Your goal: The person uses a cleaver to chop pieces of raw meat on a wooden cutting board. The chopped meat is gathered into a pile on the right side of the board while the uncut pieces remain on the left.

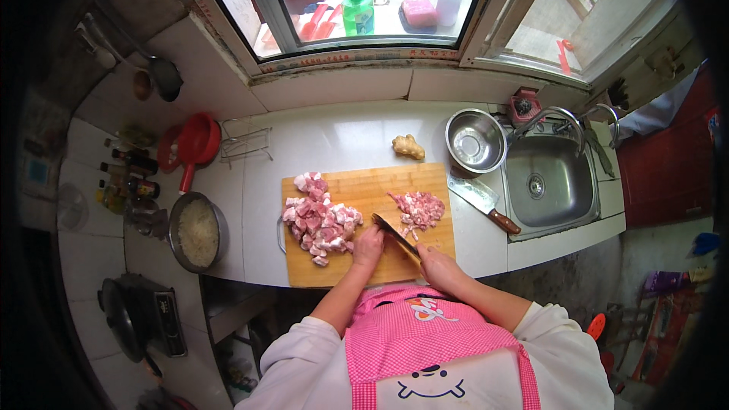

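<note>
A wooden cutting board [364, 182] lies on the white tiled counter. On its left part is a heap of raw meat chunks [319, 222]; on its right part is a smaller pile of finely cut meat [420, 209]. My right hand [441, 266] is closed around the handle of a kitchen knife [397, 236], whose dark blade slants up and left between the two piles. My left hand [369, 247] rests on the board just left of the blade, its fingertips touching or close to the blade; whether it pinches a piece of meat is hidden.
A cleaver [475, 193] lies right of the board, beside the sink [552, 182]. Behind are a steel bowl [476, 140] and ginger root [408, 147]. To the left stand a pot of rice [197, 232], a red plastic dipper [199, 138], a wire rack [246, 142] and several bottles [134, 162].
</note>
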### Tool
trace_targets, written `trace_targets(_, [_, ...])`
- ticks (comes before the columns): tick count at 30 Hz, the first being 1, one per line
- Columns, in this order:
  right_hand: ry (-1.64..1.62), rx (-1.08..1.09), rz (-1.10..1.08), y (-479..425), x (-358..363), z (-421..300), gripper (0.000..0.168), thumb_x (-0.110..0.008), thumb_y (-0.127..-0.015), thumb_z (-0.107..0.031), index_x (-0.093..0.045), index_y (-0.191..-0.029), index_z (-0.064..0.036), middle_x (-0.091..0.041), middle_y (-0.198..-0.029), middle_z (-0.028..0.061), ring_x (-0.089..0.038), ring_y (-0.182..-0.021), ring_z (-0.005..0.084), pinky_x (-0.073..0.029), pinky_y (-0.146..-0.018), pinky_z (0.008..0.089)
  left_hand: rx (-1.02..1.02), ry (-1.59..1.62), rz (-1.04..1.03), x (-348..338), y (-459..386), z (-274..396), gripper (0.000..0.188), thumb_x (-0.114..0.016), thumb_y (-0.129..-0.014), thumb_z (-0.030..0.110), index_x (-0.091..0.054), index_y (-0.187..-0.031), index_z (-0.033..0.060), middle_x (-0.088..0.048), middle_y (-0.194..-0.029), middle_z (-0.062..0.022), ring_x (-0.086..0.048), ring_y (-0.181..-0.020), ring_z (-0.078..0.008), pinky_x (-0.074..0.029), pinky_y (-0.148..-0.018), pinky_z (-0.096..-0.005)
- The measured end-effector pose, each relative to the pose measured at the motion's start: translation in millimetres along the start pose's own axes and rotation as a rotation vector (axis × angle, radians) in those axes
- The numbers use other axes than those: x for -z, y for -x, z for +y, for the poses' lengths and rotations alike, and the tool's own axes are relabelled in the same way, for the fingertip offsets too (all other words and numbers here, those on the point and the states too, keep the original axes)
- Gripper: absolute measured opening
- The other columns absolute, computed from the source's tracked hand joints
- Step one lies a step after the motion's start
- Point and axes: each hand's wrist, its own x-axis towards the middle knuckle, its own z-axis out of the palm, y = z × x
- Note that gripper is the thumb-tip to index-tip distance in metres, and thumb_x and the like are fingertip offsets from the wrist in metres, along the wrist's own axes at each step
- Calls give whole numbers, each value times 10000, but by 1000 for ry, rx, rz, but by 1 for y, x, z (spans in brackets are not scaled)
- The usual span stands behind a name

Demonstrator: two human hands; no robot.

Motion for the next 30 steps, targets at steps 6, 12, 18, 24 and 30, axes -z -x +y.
trace_targets(6, [3, -36, 22, -7, -2, -16, 319, -480, -820, -74, -408, -1124, -7, -547, -884, 268, -589, -757, 436, -478, -655, 504, -14, -15, -13, -11, 3, -4, 57, -541, -739, 39, -598, -744, 35, -585, -812, -129, -591, -752, -287, -505, -665, -383])
trace_targets(12, [-77, -45, 91, -11, -8, 1, 336, -484, -832, -95, -422, -1151, -10, -562, -915, 260, -584, -773, 427, -472, -669, 503, 98, 100, -12, -6, -6, -2, 47, -589, -773, 90, -615, -782, 52, -601, -846, -113, -596, -800, -291, -501, -692, -386])
trace_targets(18, [9, -65, 203, 14, 23, 17, 315, -489, -829, -102, -424, -1130, -34, -577, -882, 232, -594, -739, 423, -489, -642, 497, 254, 268, 107, 20, -20, 11, 175, -641, -758, 70, -625, -933, 70, -595, -937, -104, -586, -862, -303, -481, -746, -380])
trace_targets(24, [91, -111, 72, 3, 28, 11, 334, -488, -828, -80, -414, -1152, -50, -561, -887, 228, -588, -732, 424, -484, -647, 491, 189, 313, 80, 2, -32, 23, 200, -652, -733, 52, -633, -932, 39, -597, -974, -133, -585, -845, -338, -487, -731, -407])
trace_targets(30, [101, -112, 28, -4, 19, 6, 367, -503, -816, -76, -399, -1165, -32, -551, -892, 231, -588, -752, 427, -491, -647, 485, 200, 264, -71, -42, -21, 19, 79, -598, -721, 24, -637, -787, 6, -599, -913, -188, -589, -797, -380, -495, -703, -443])
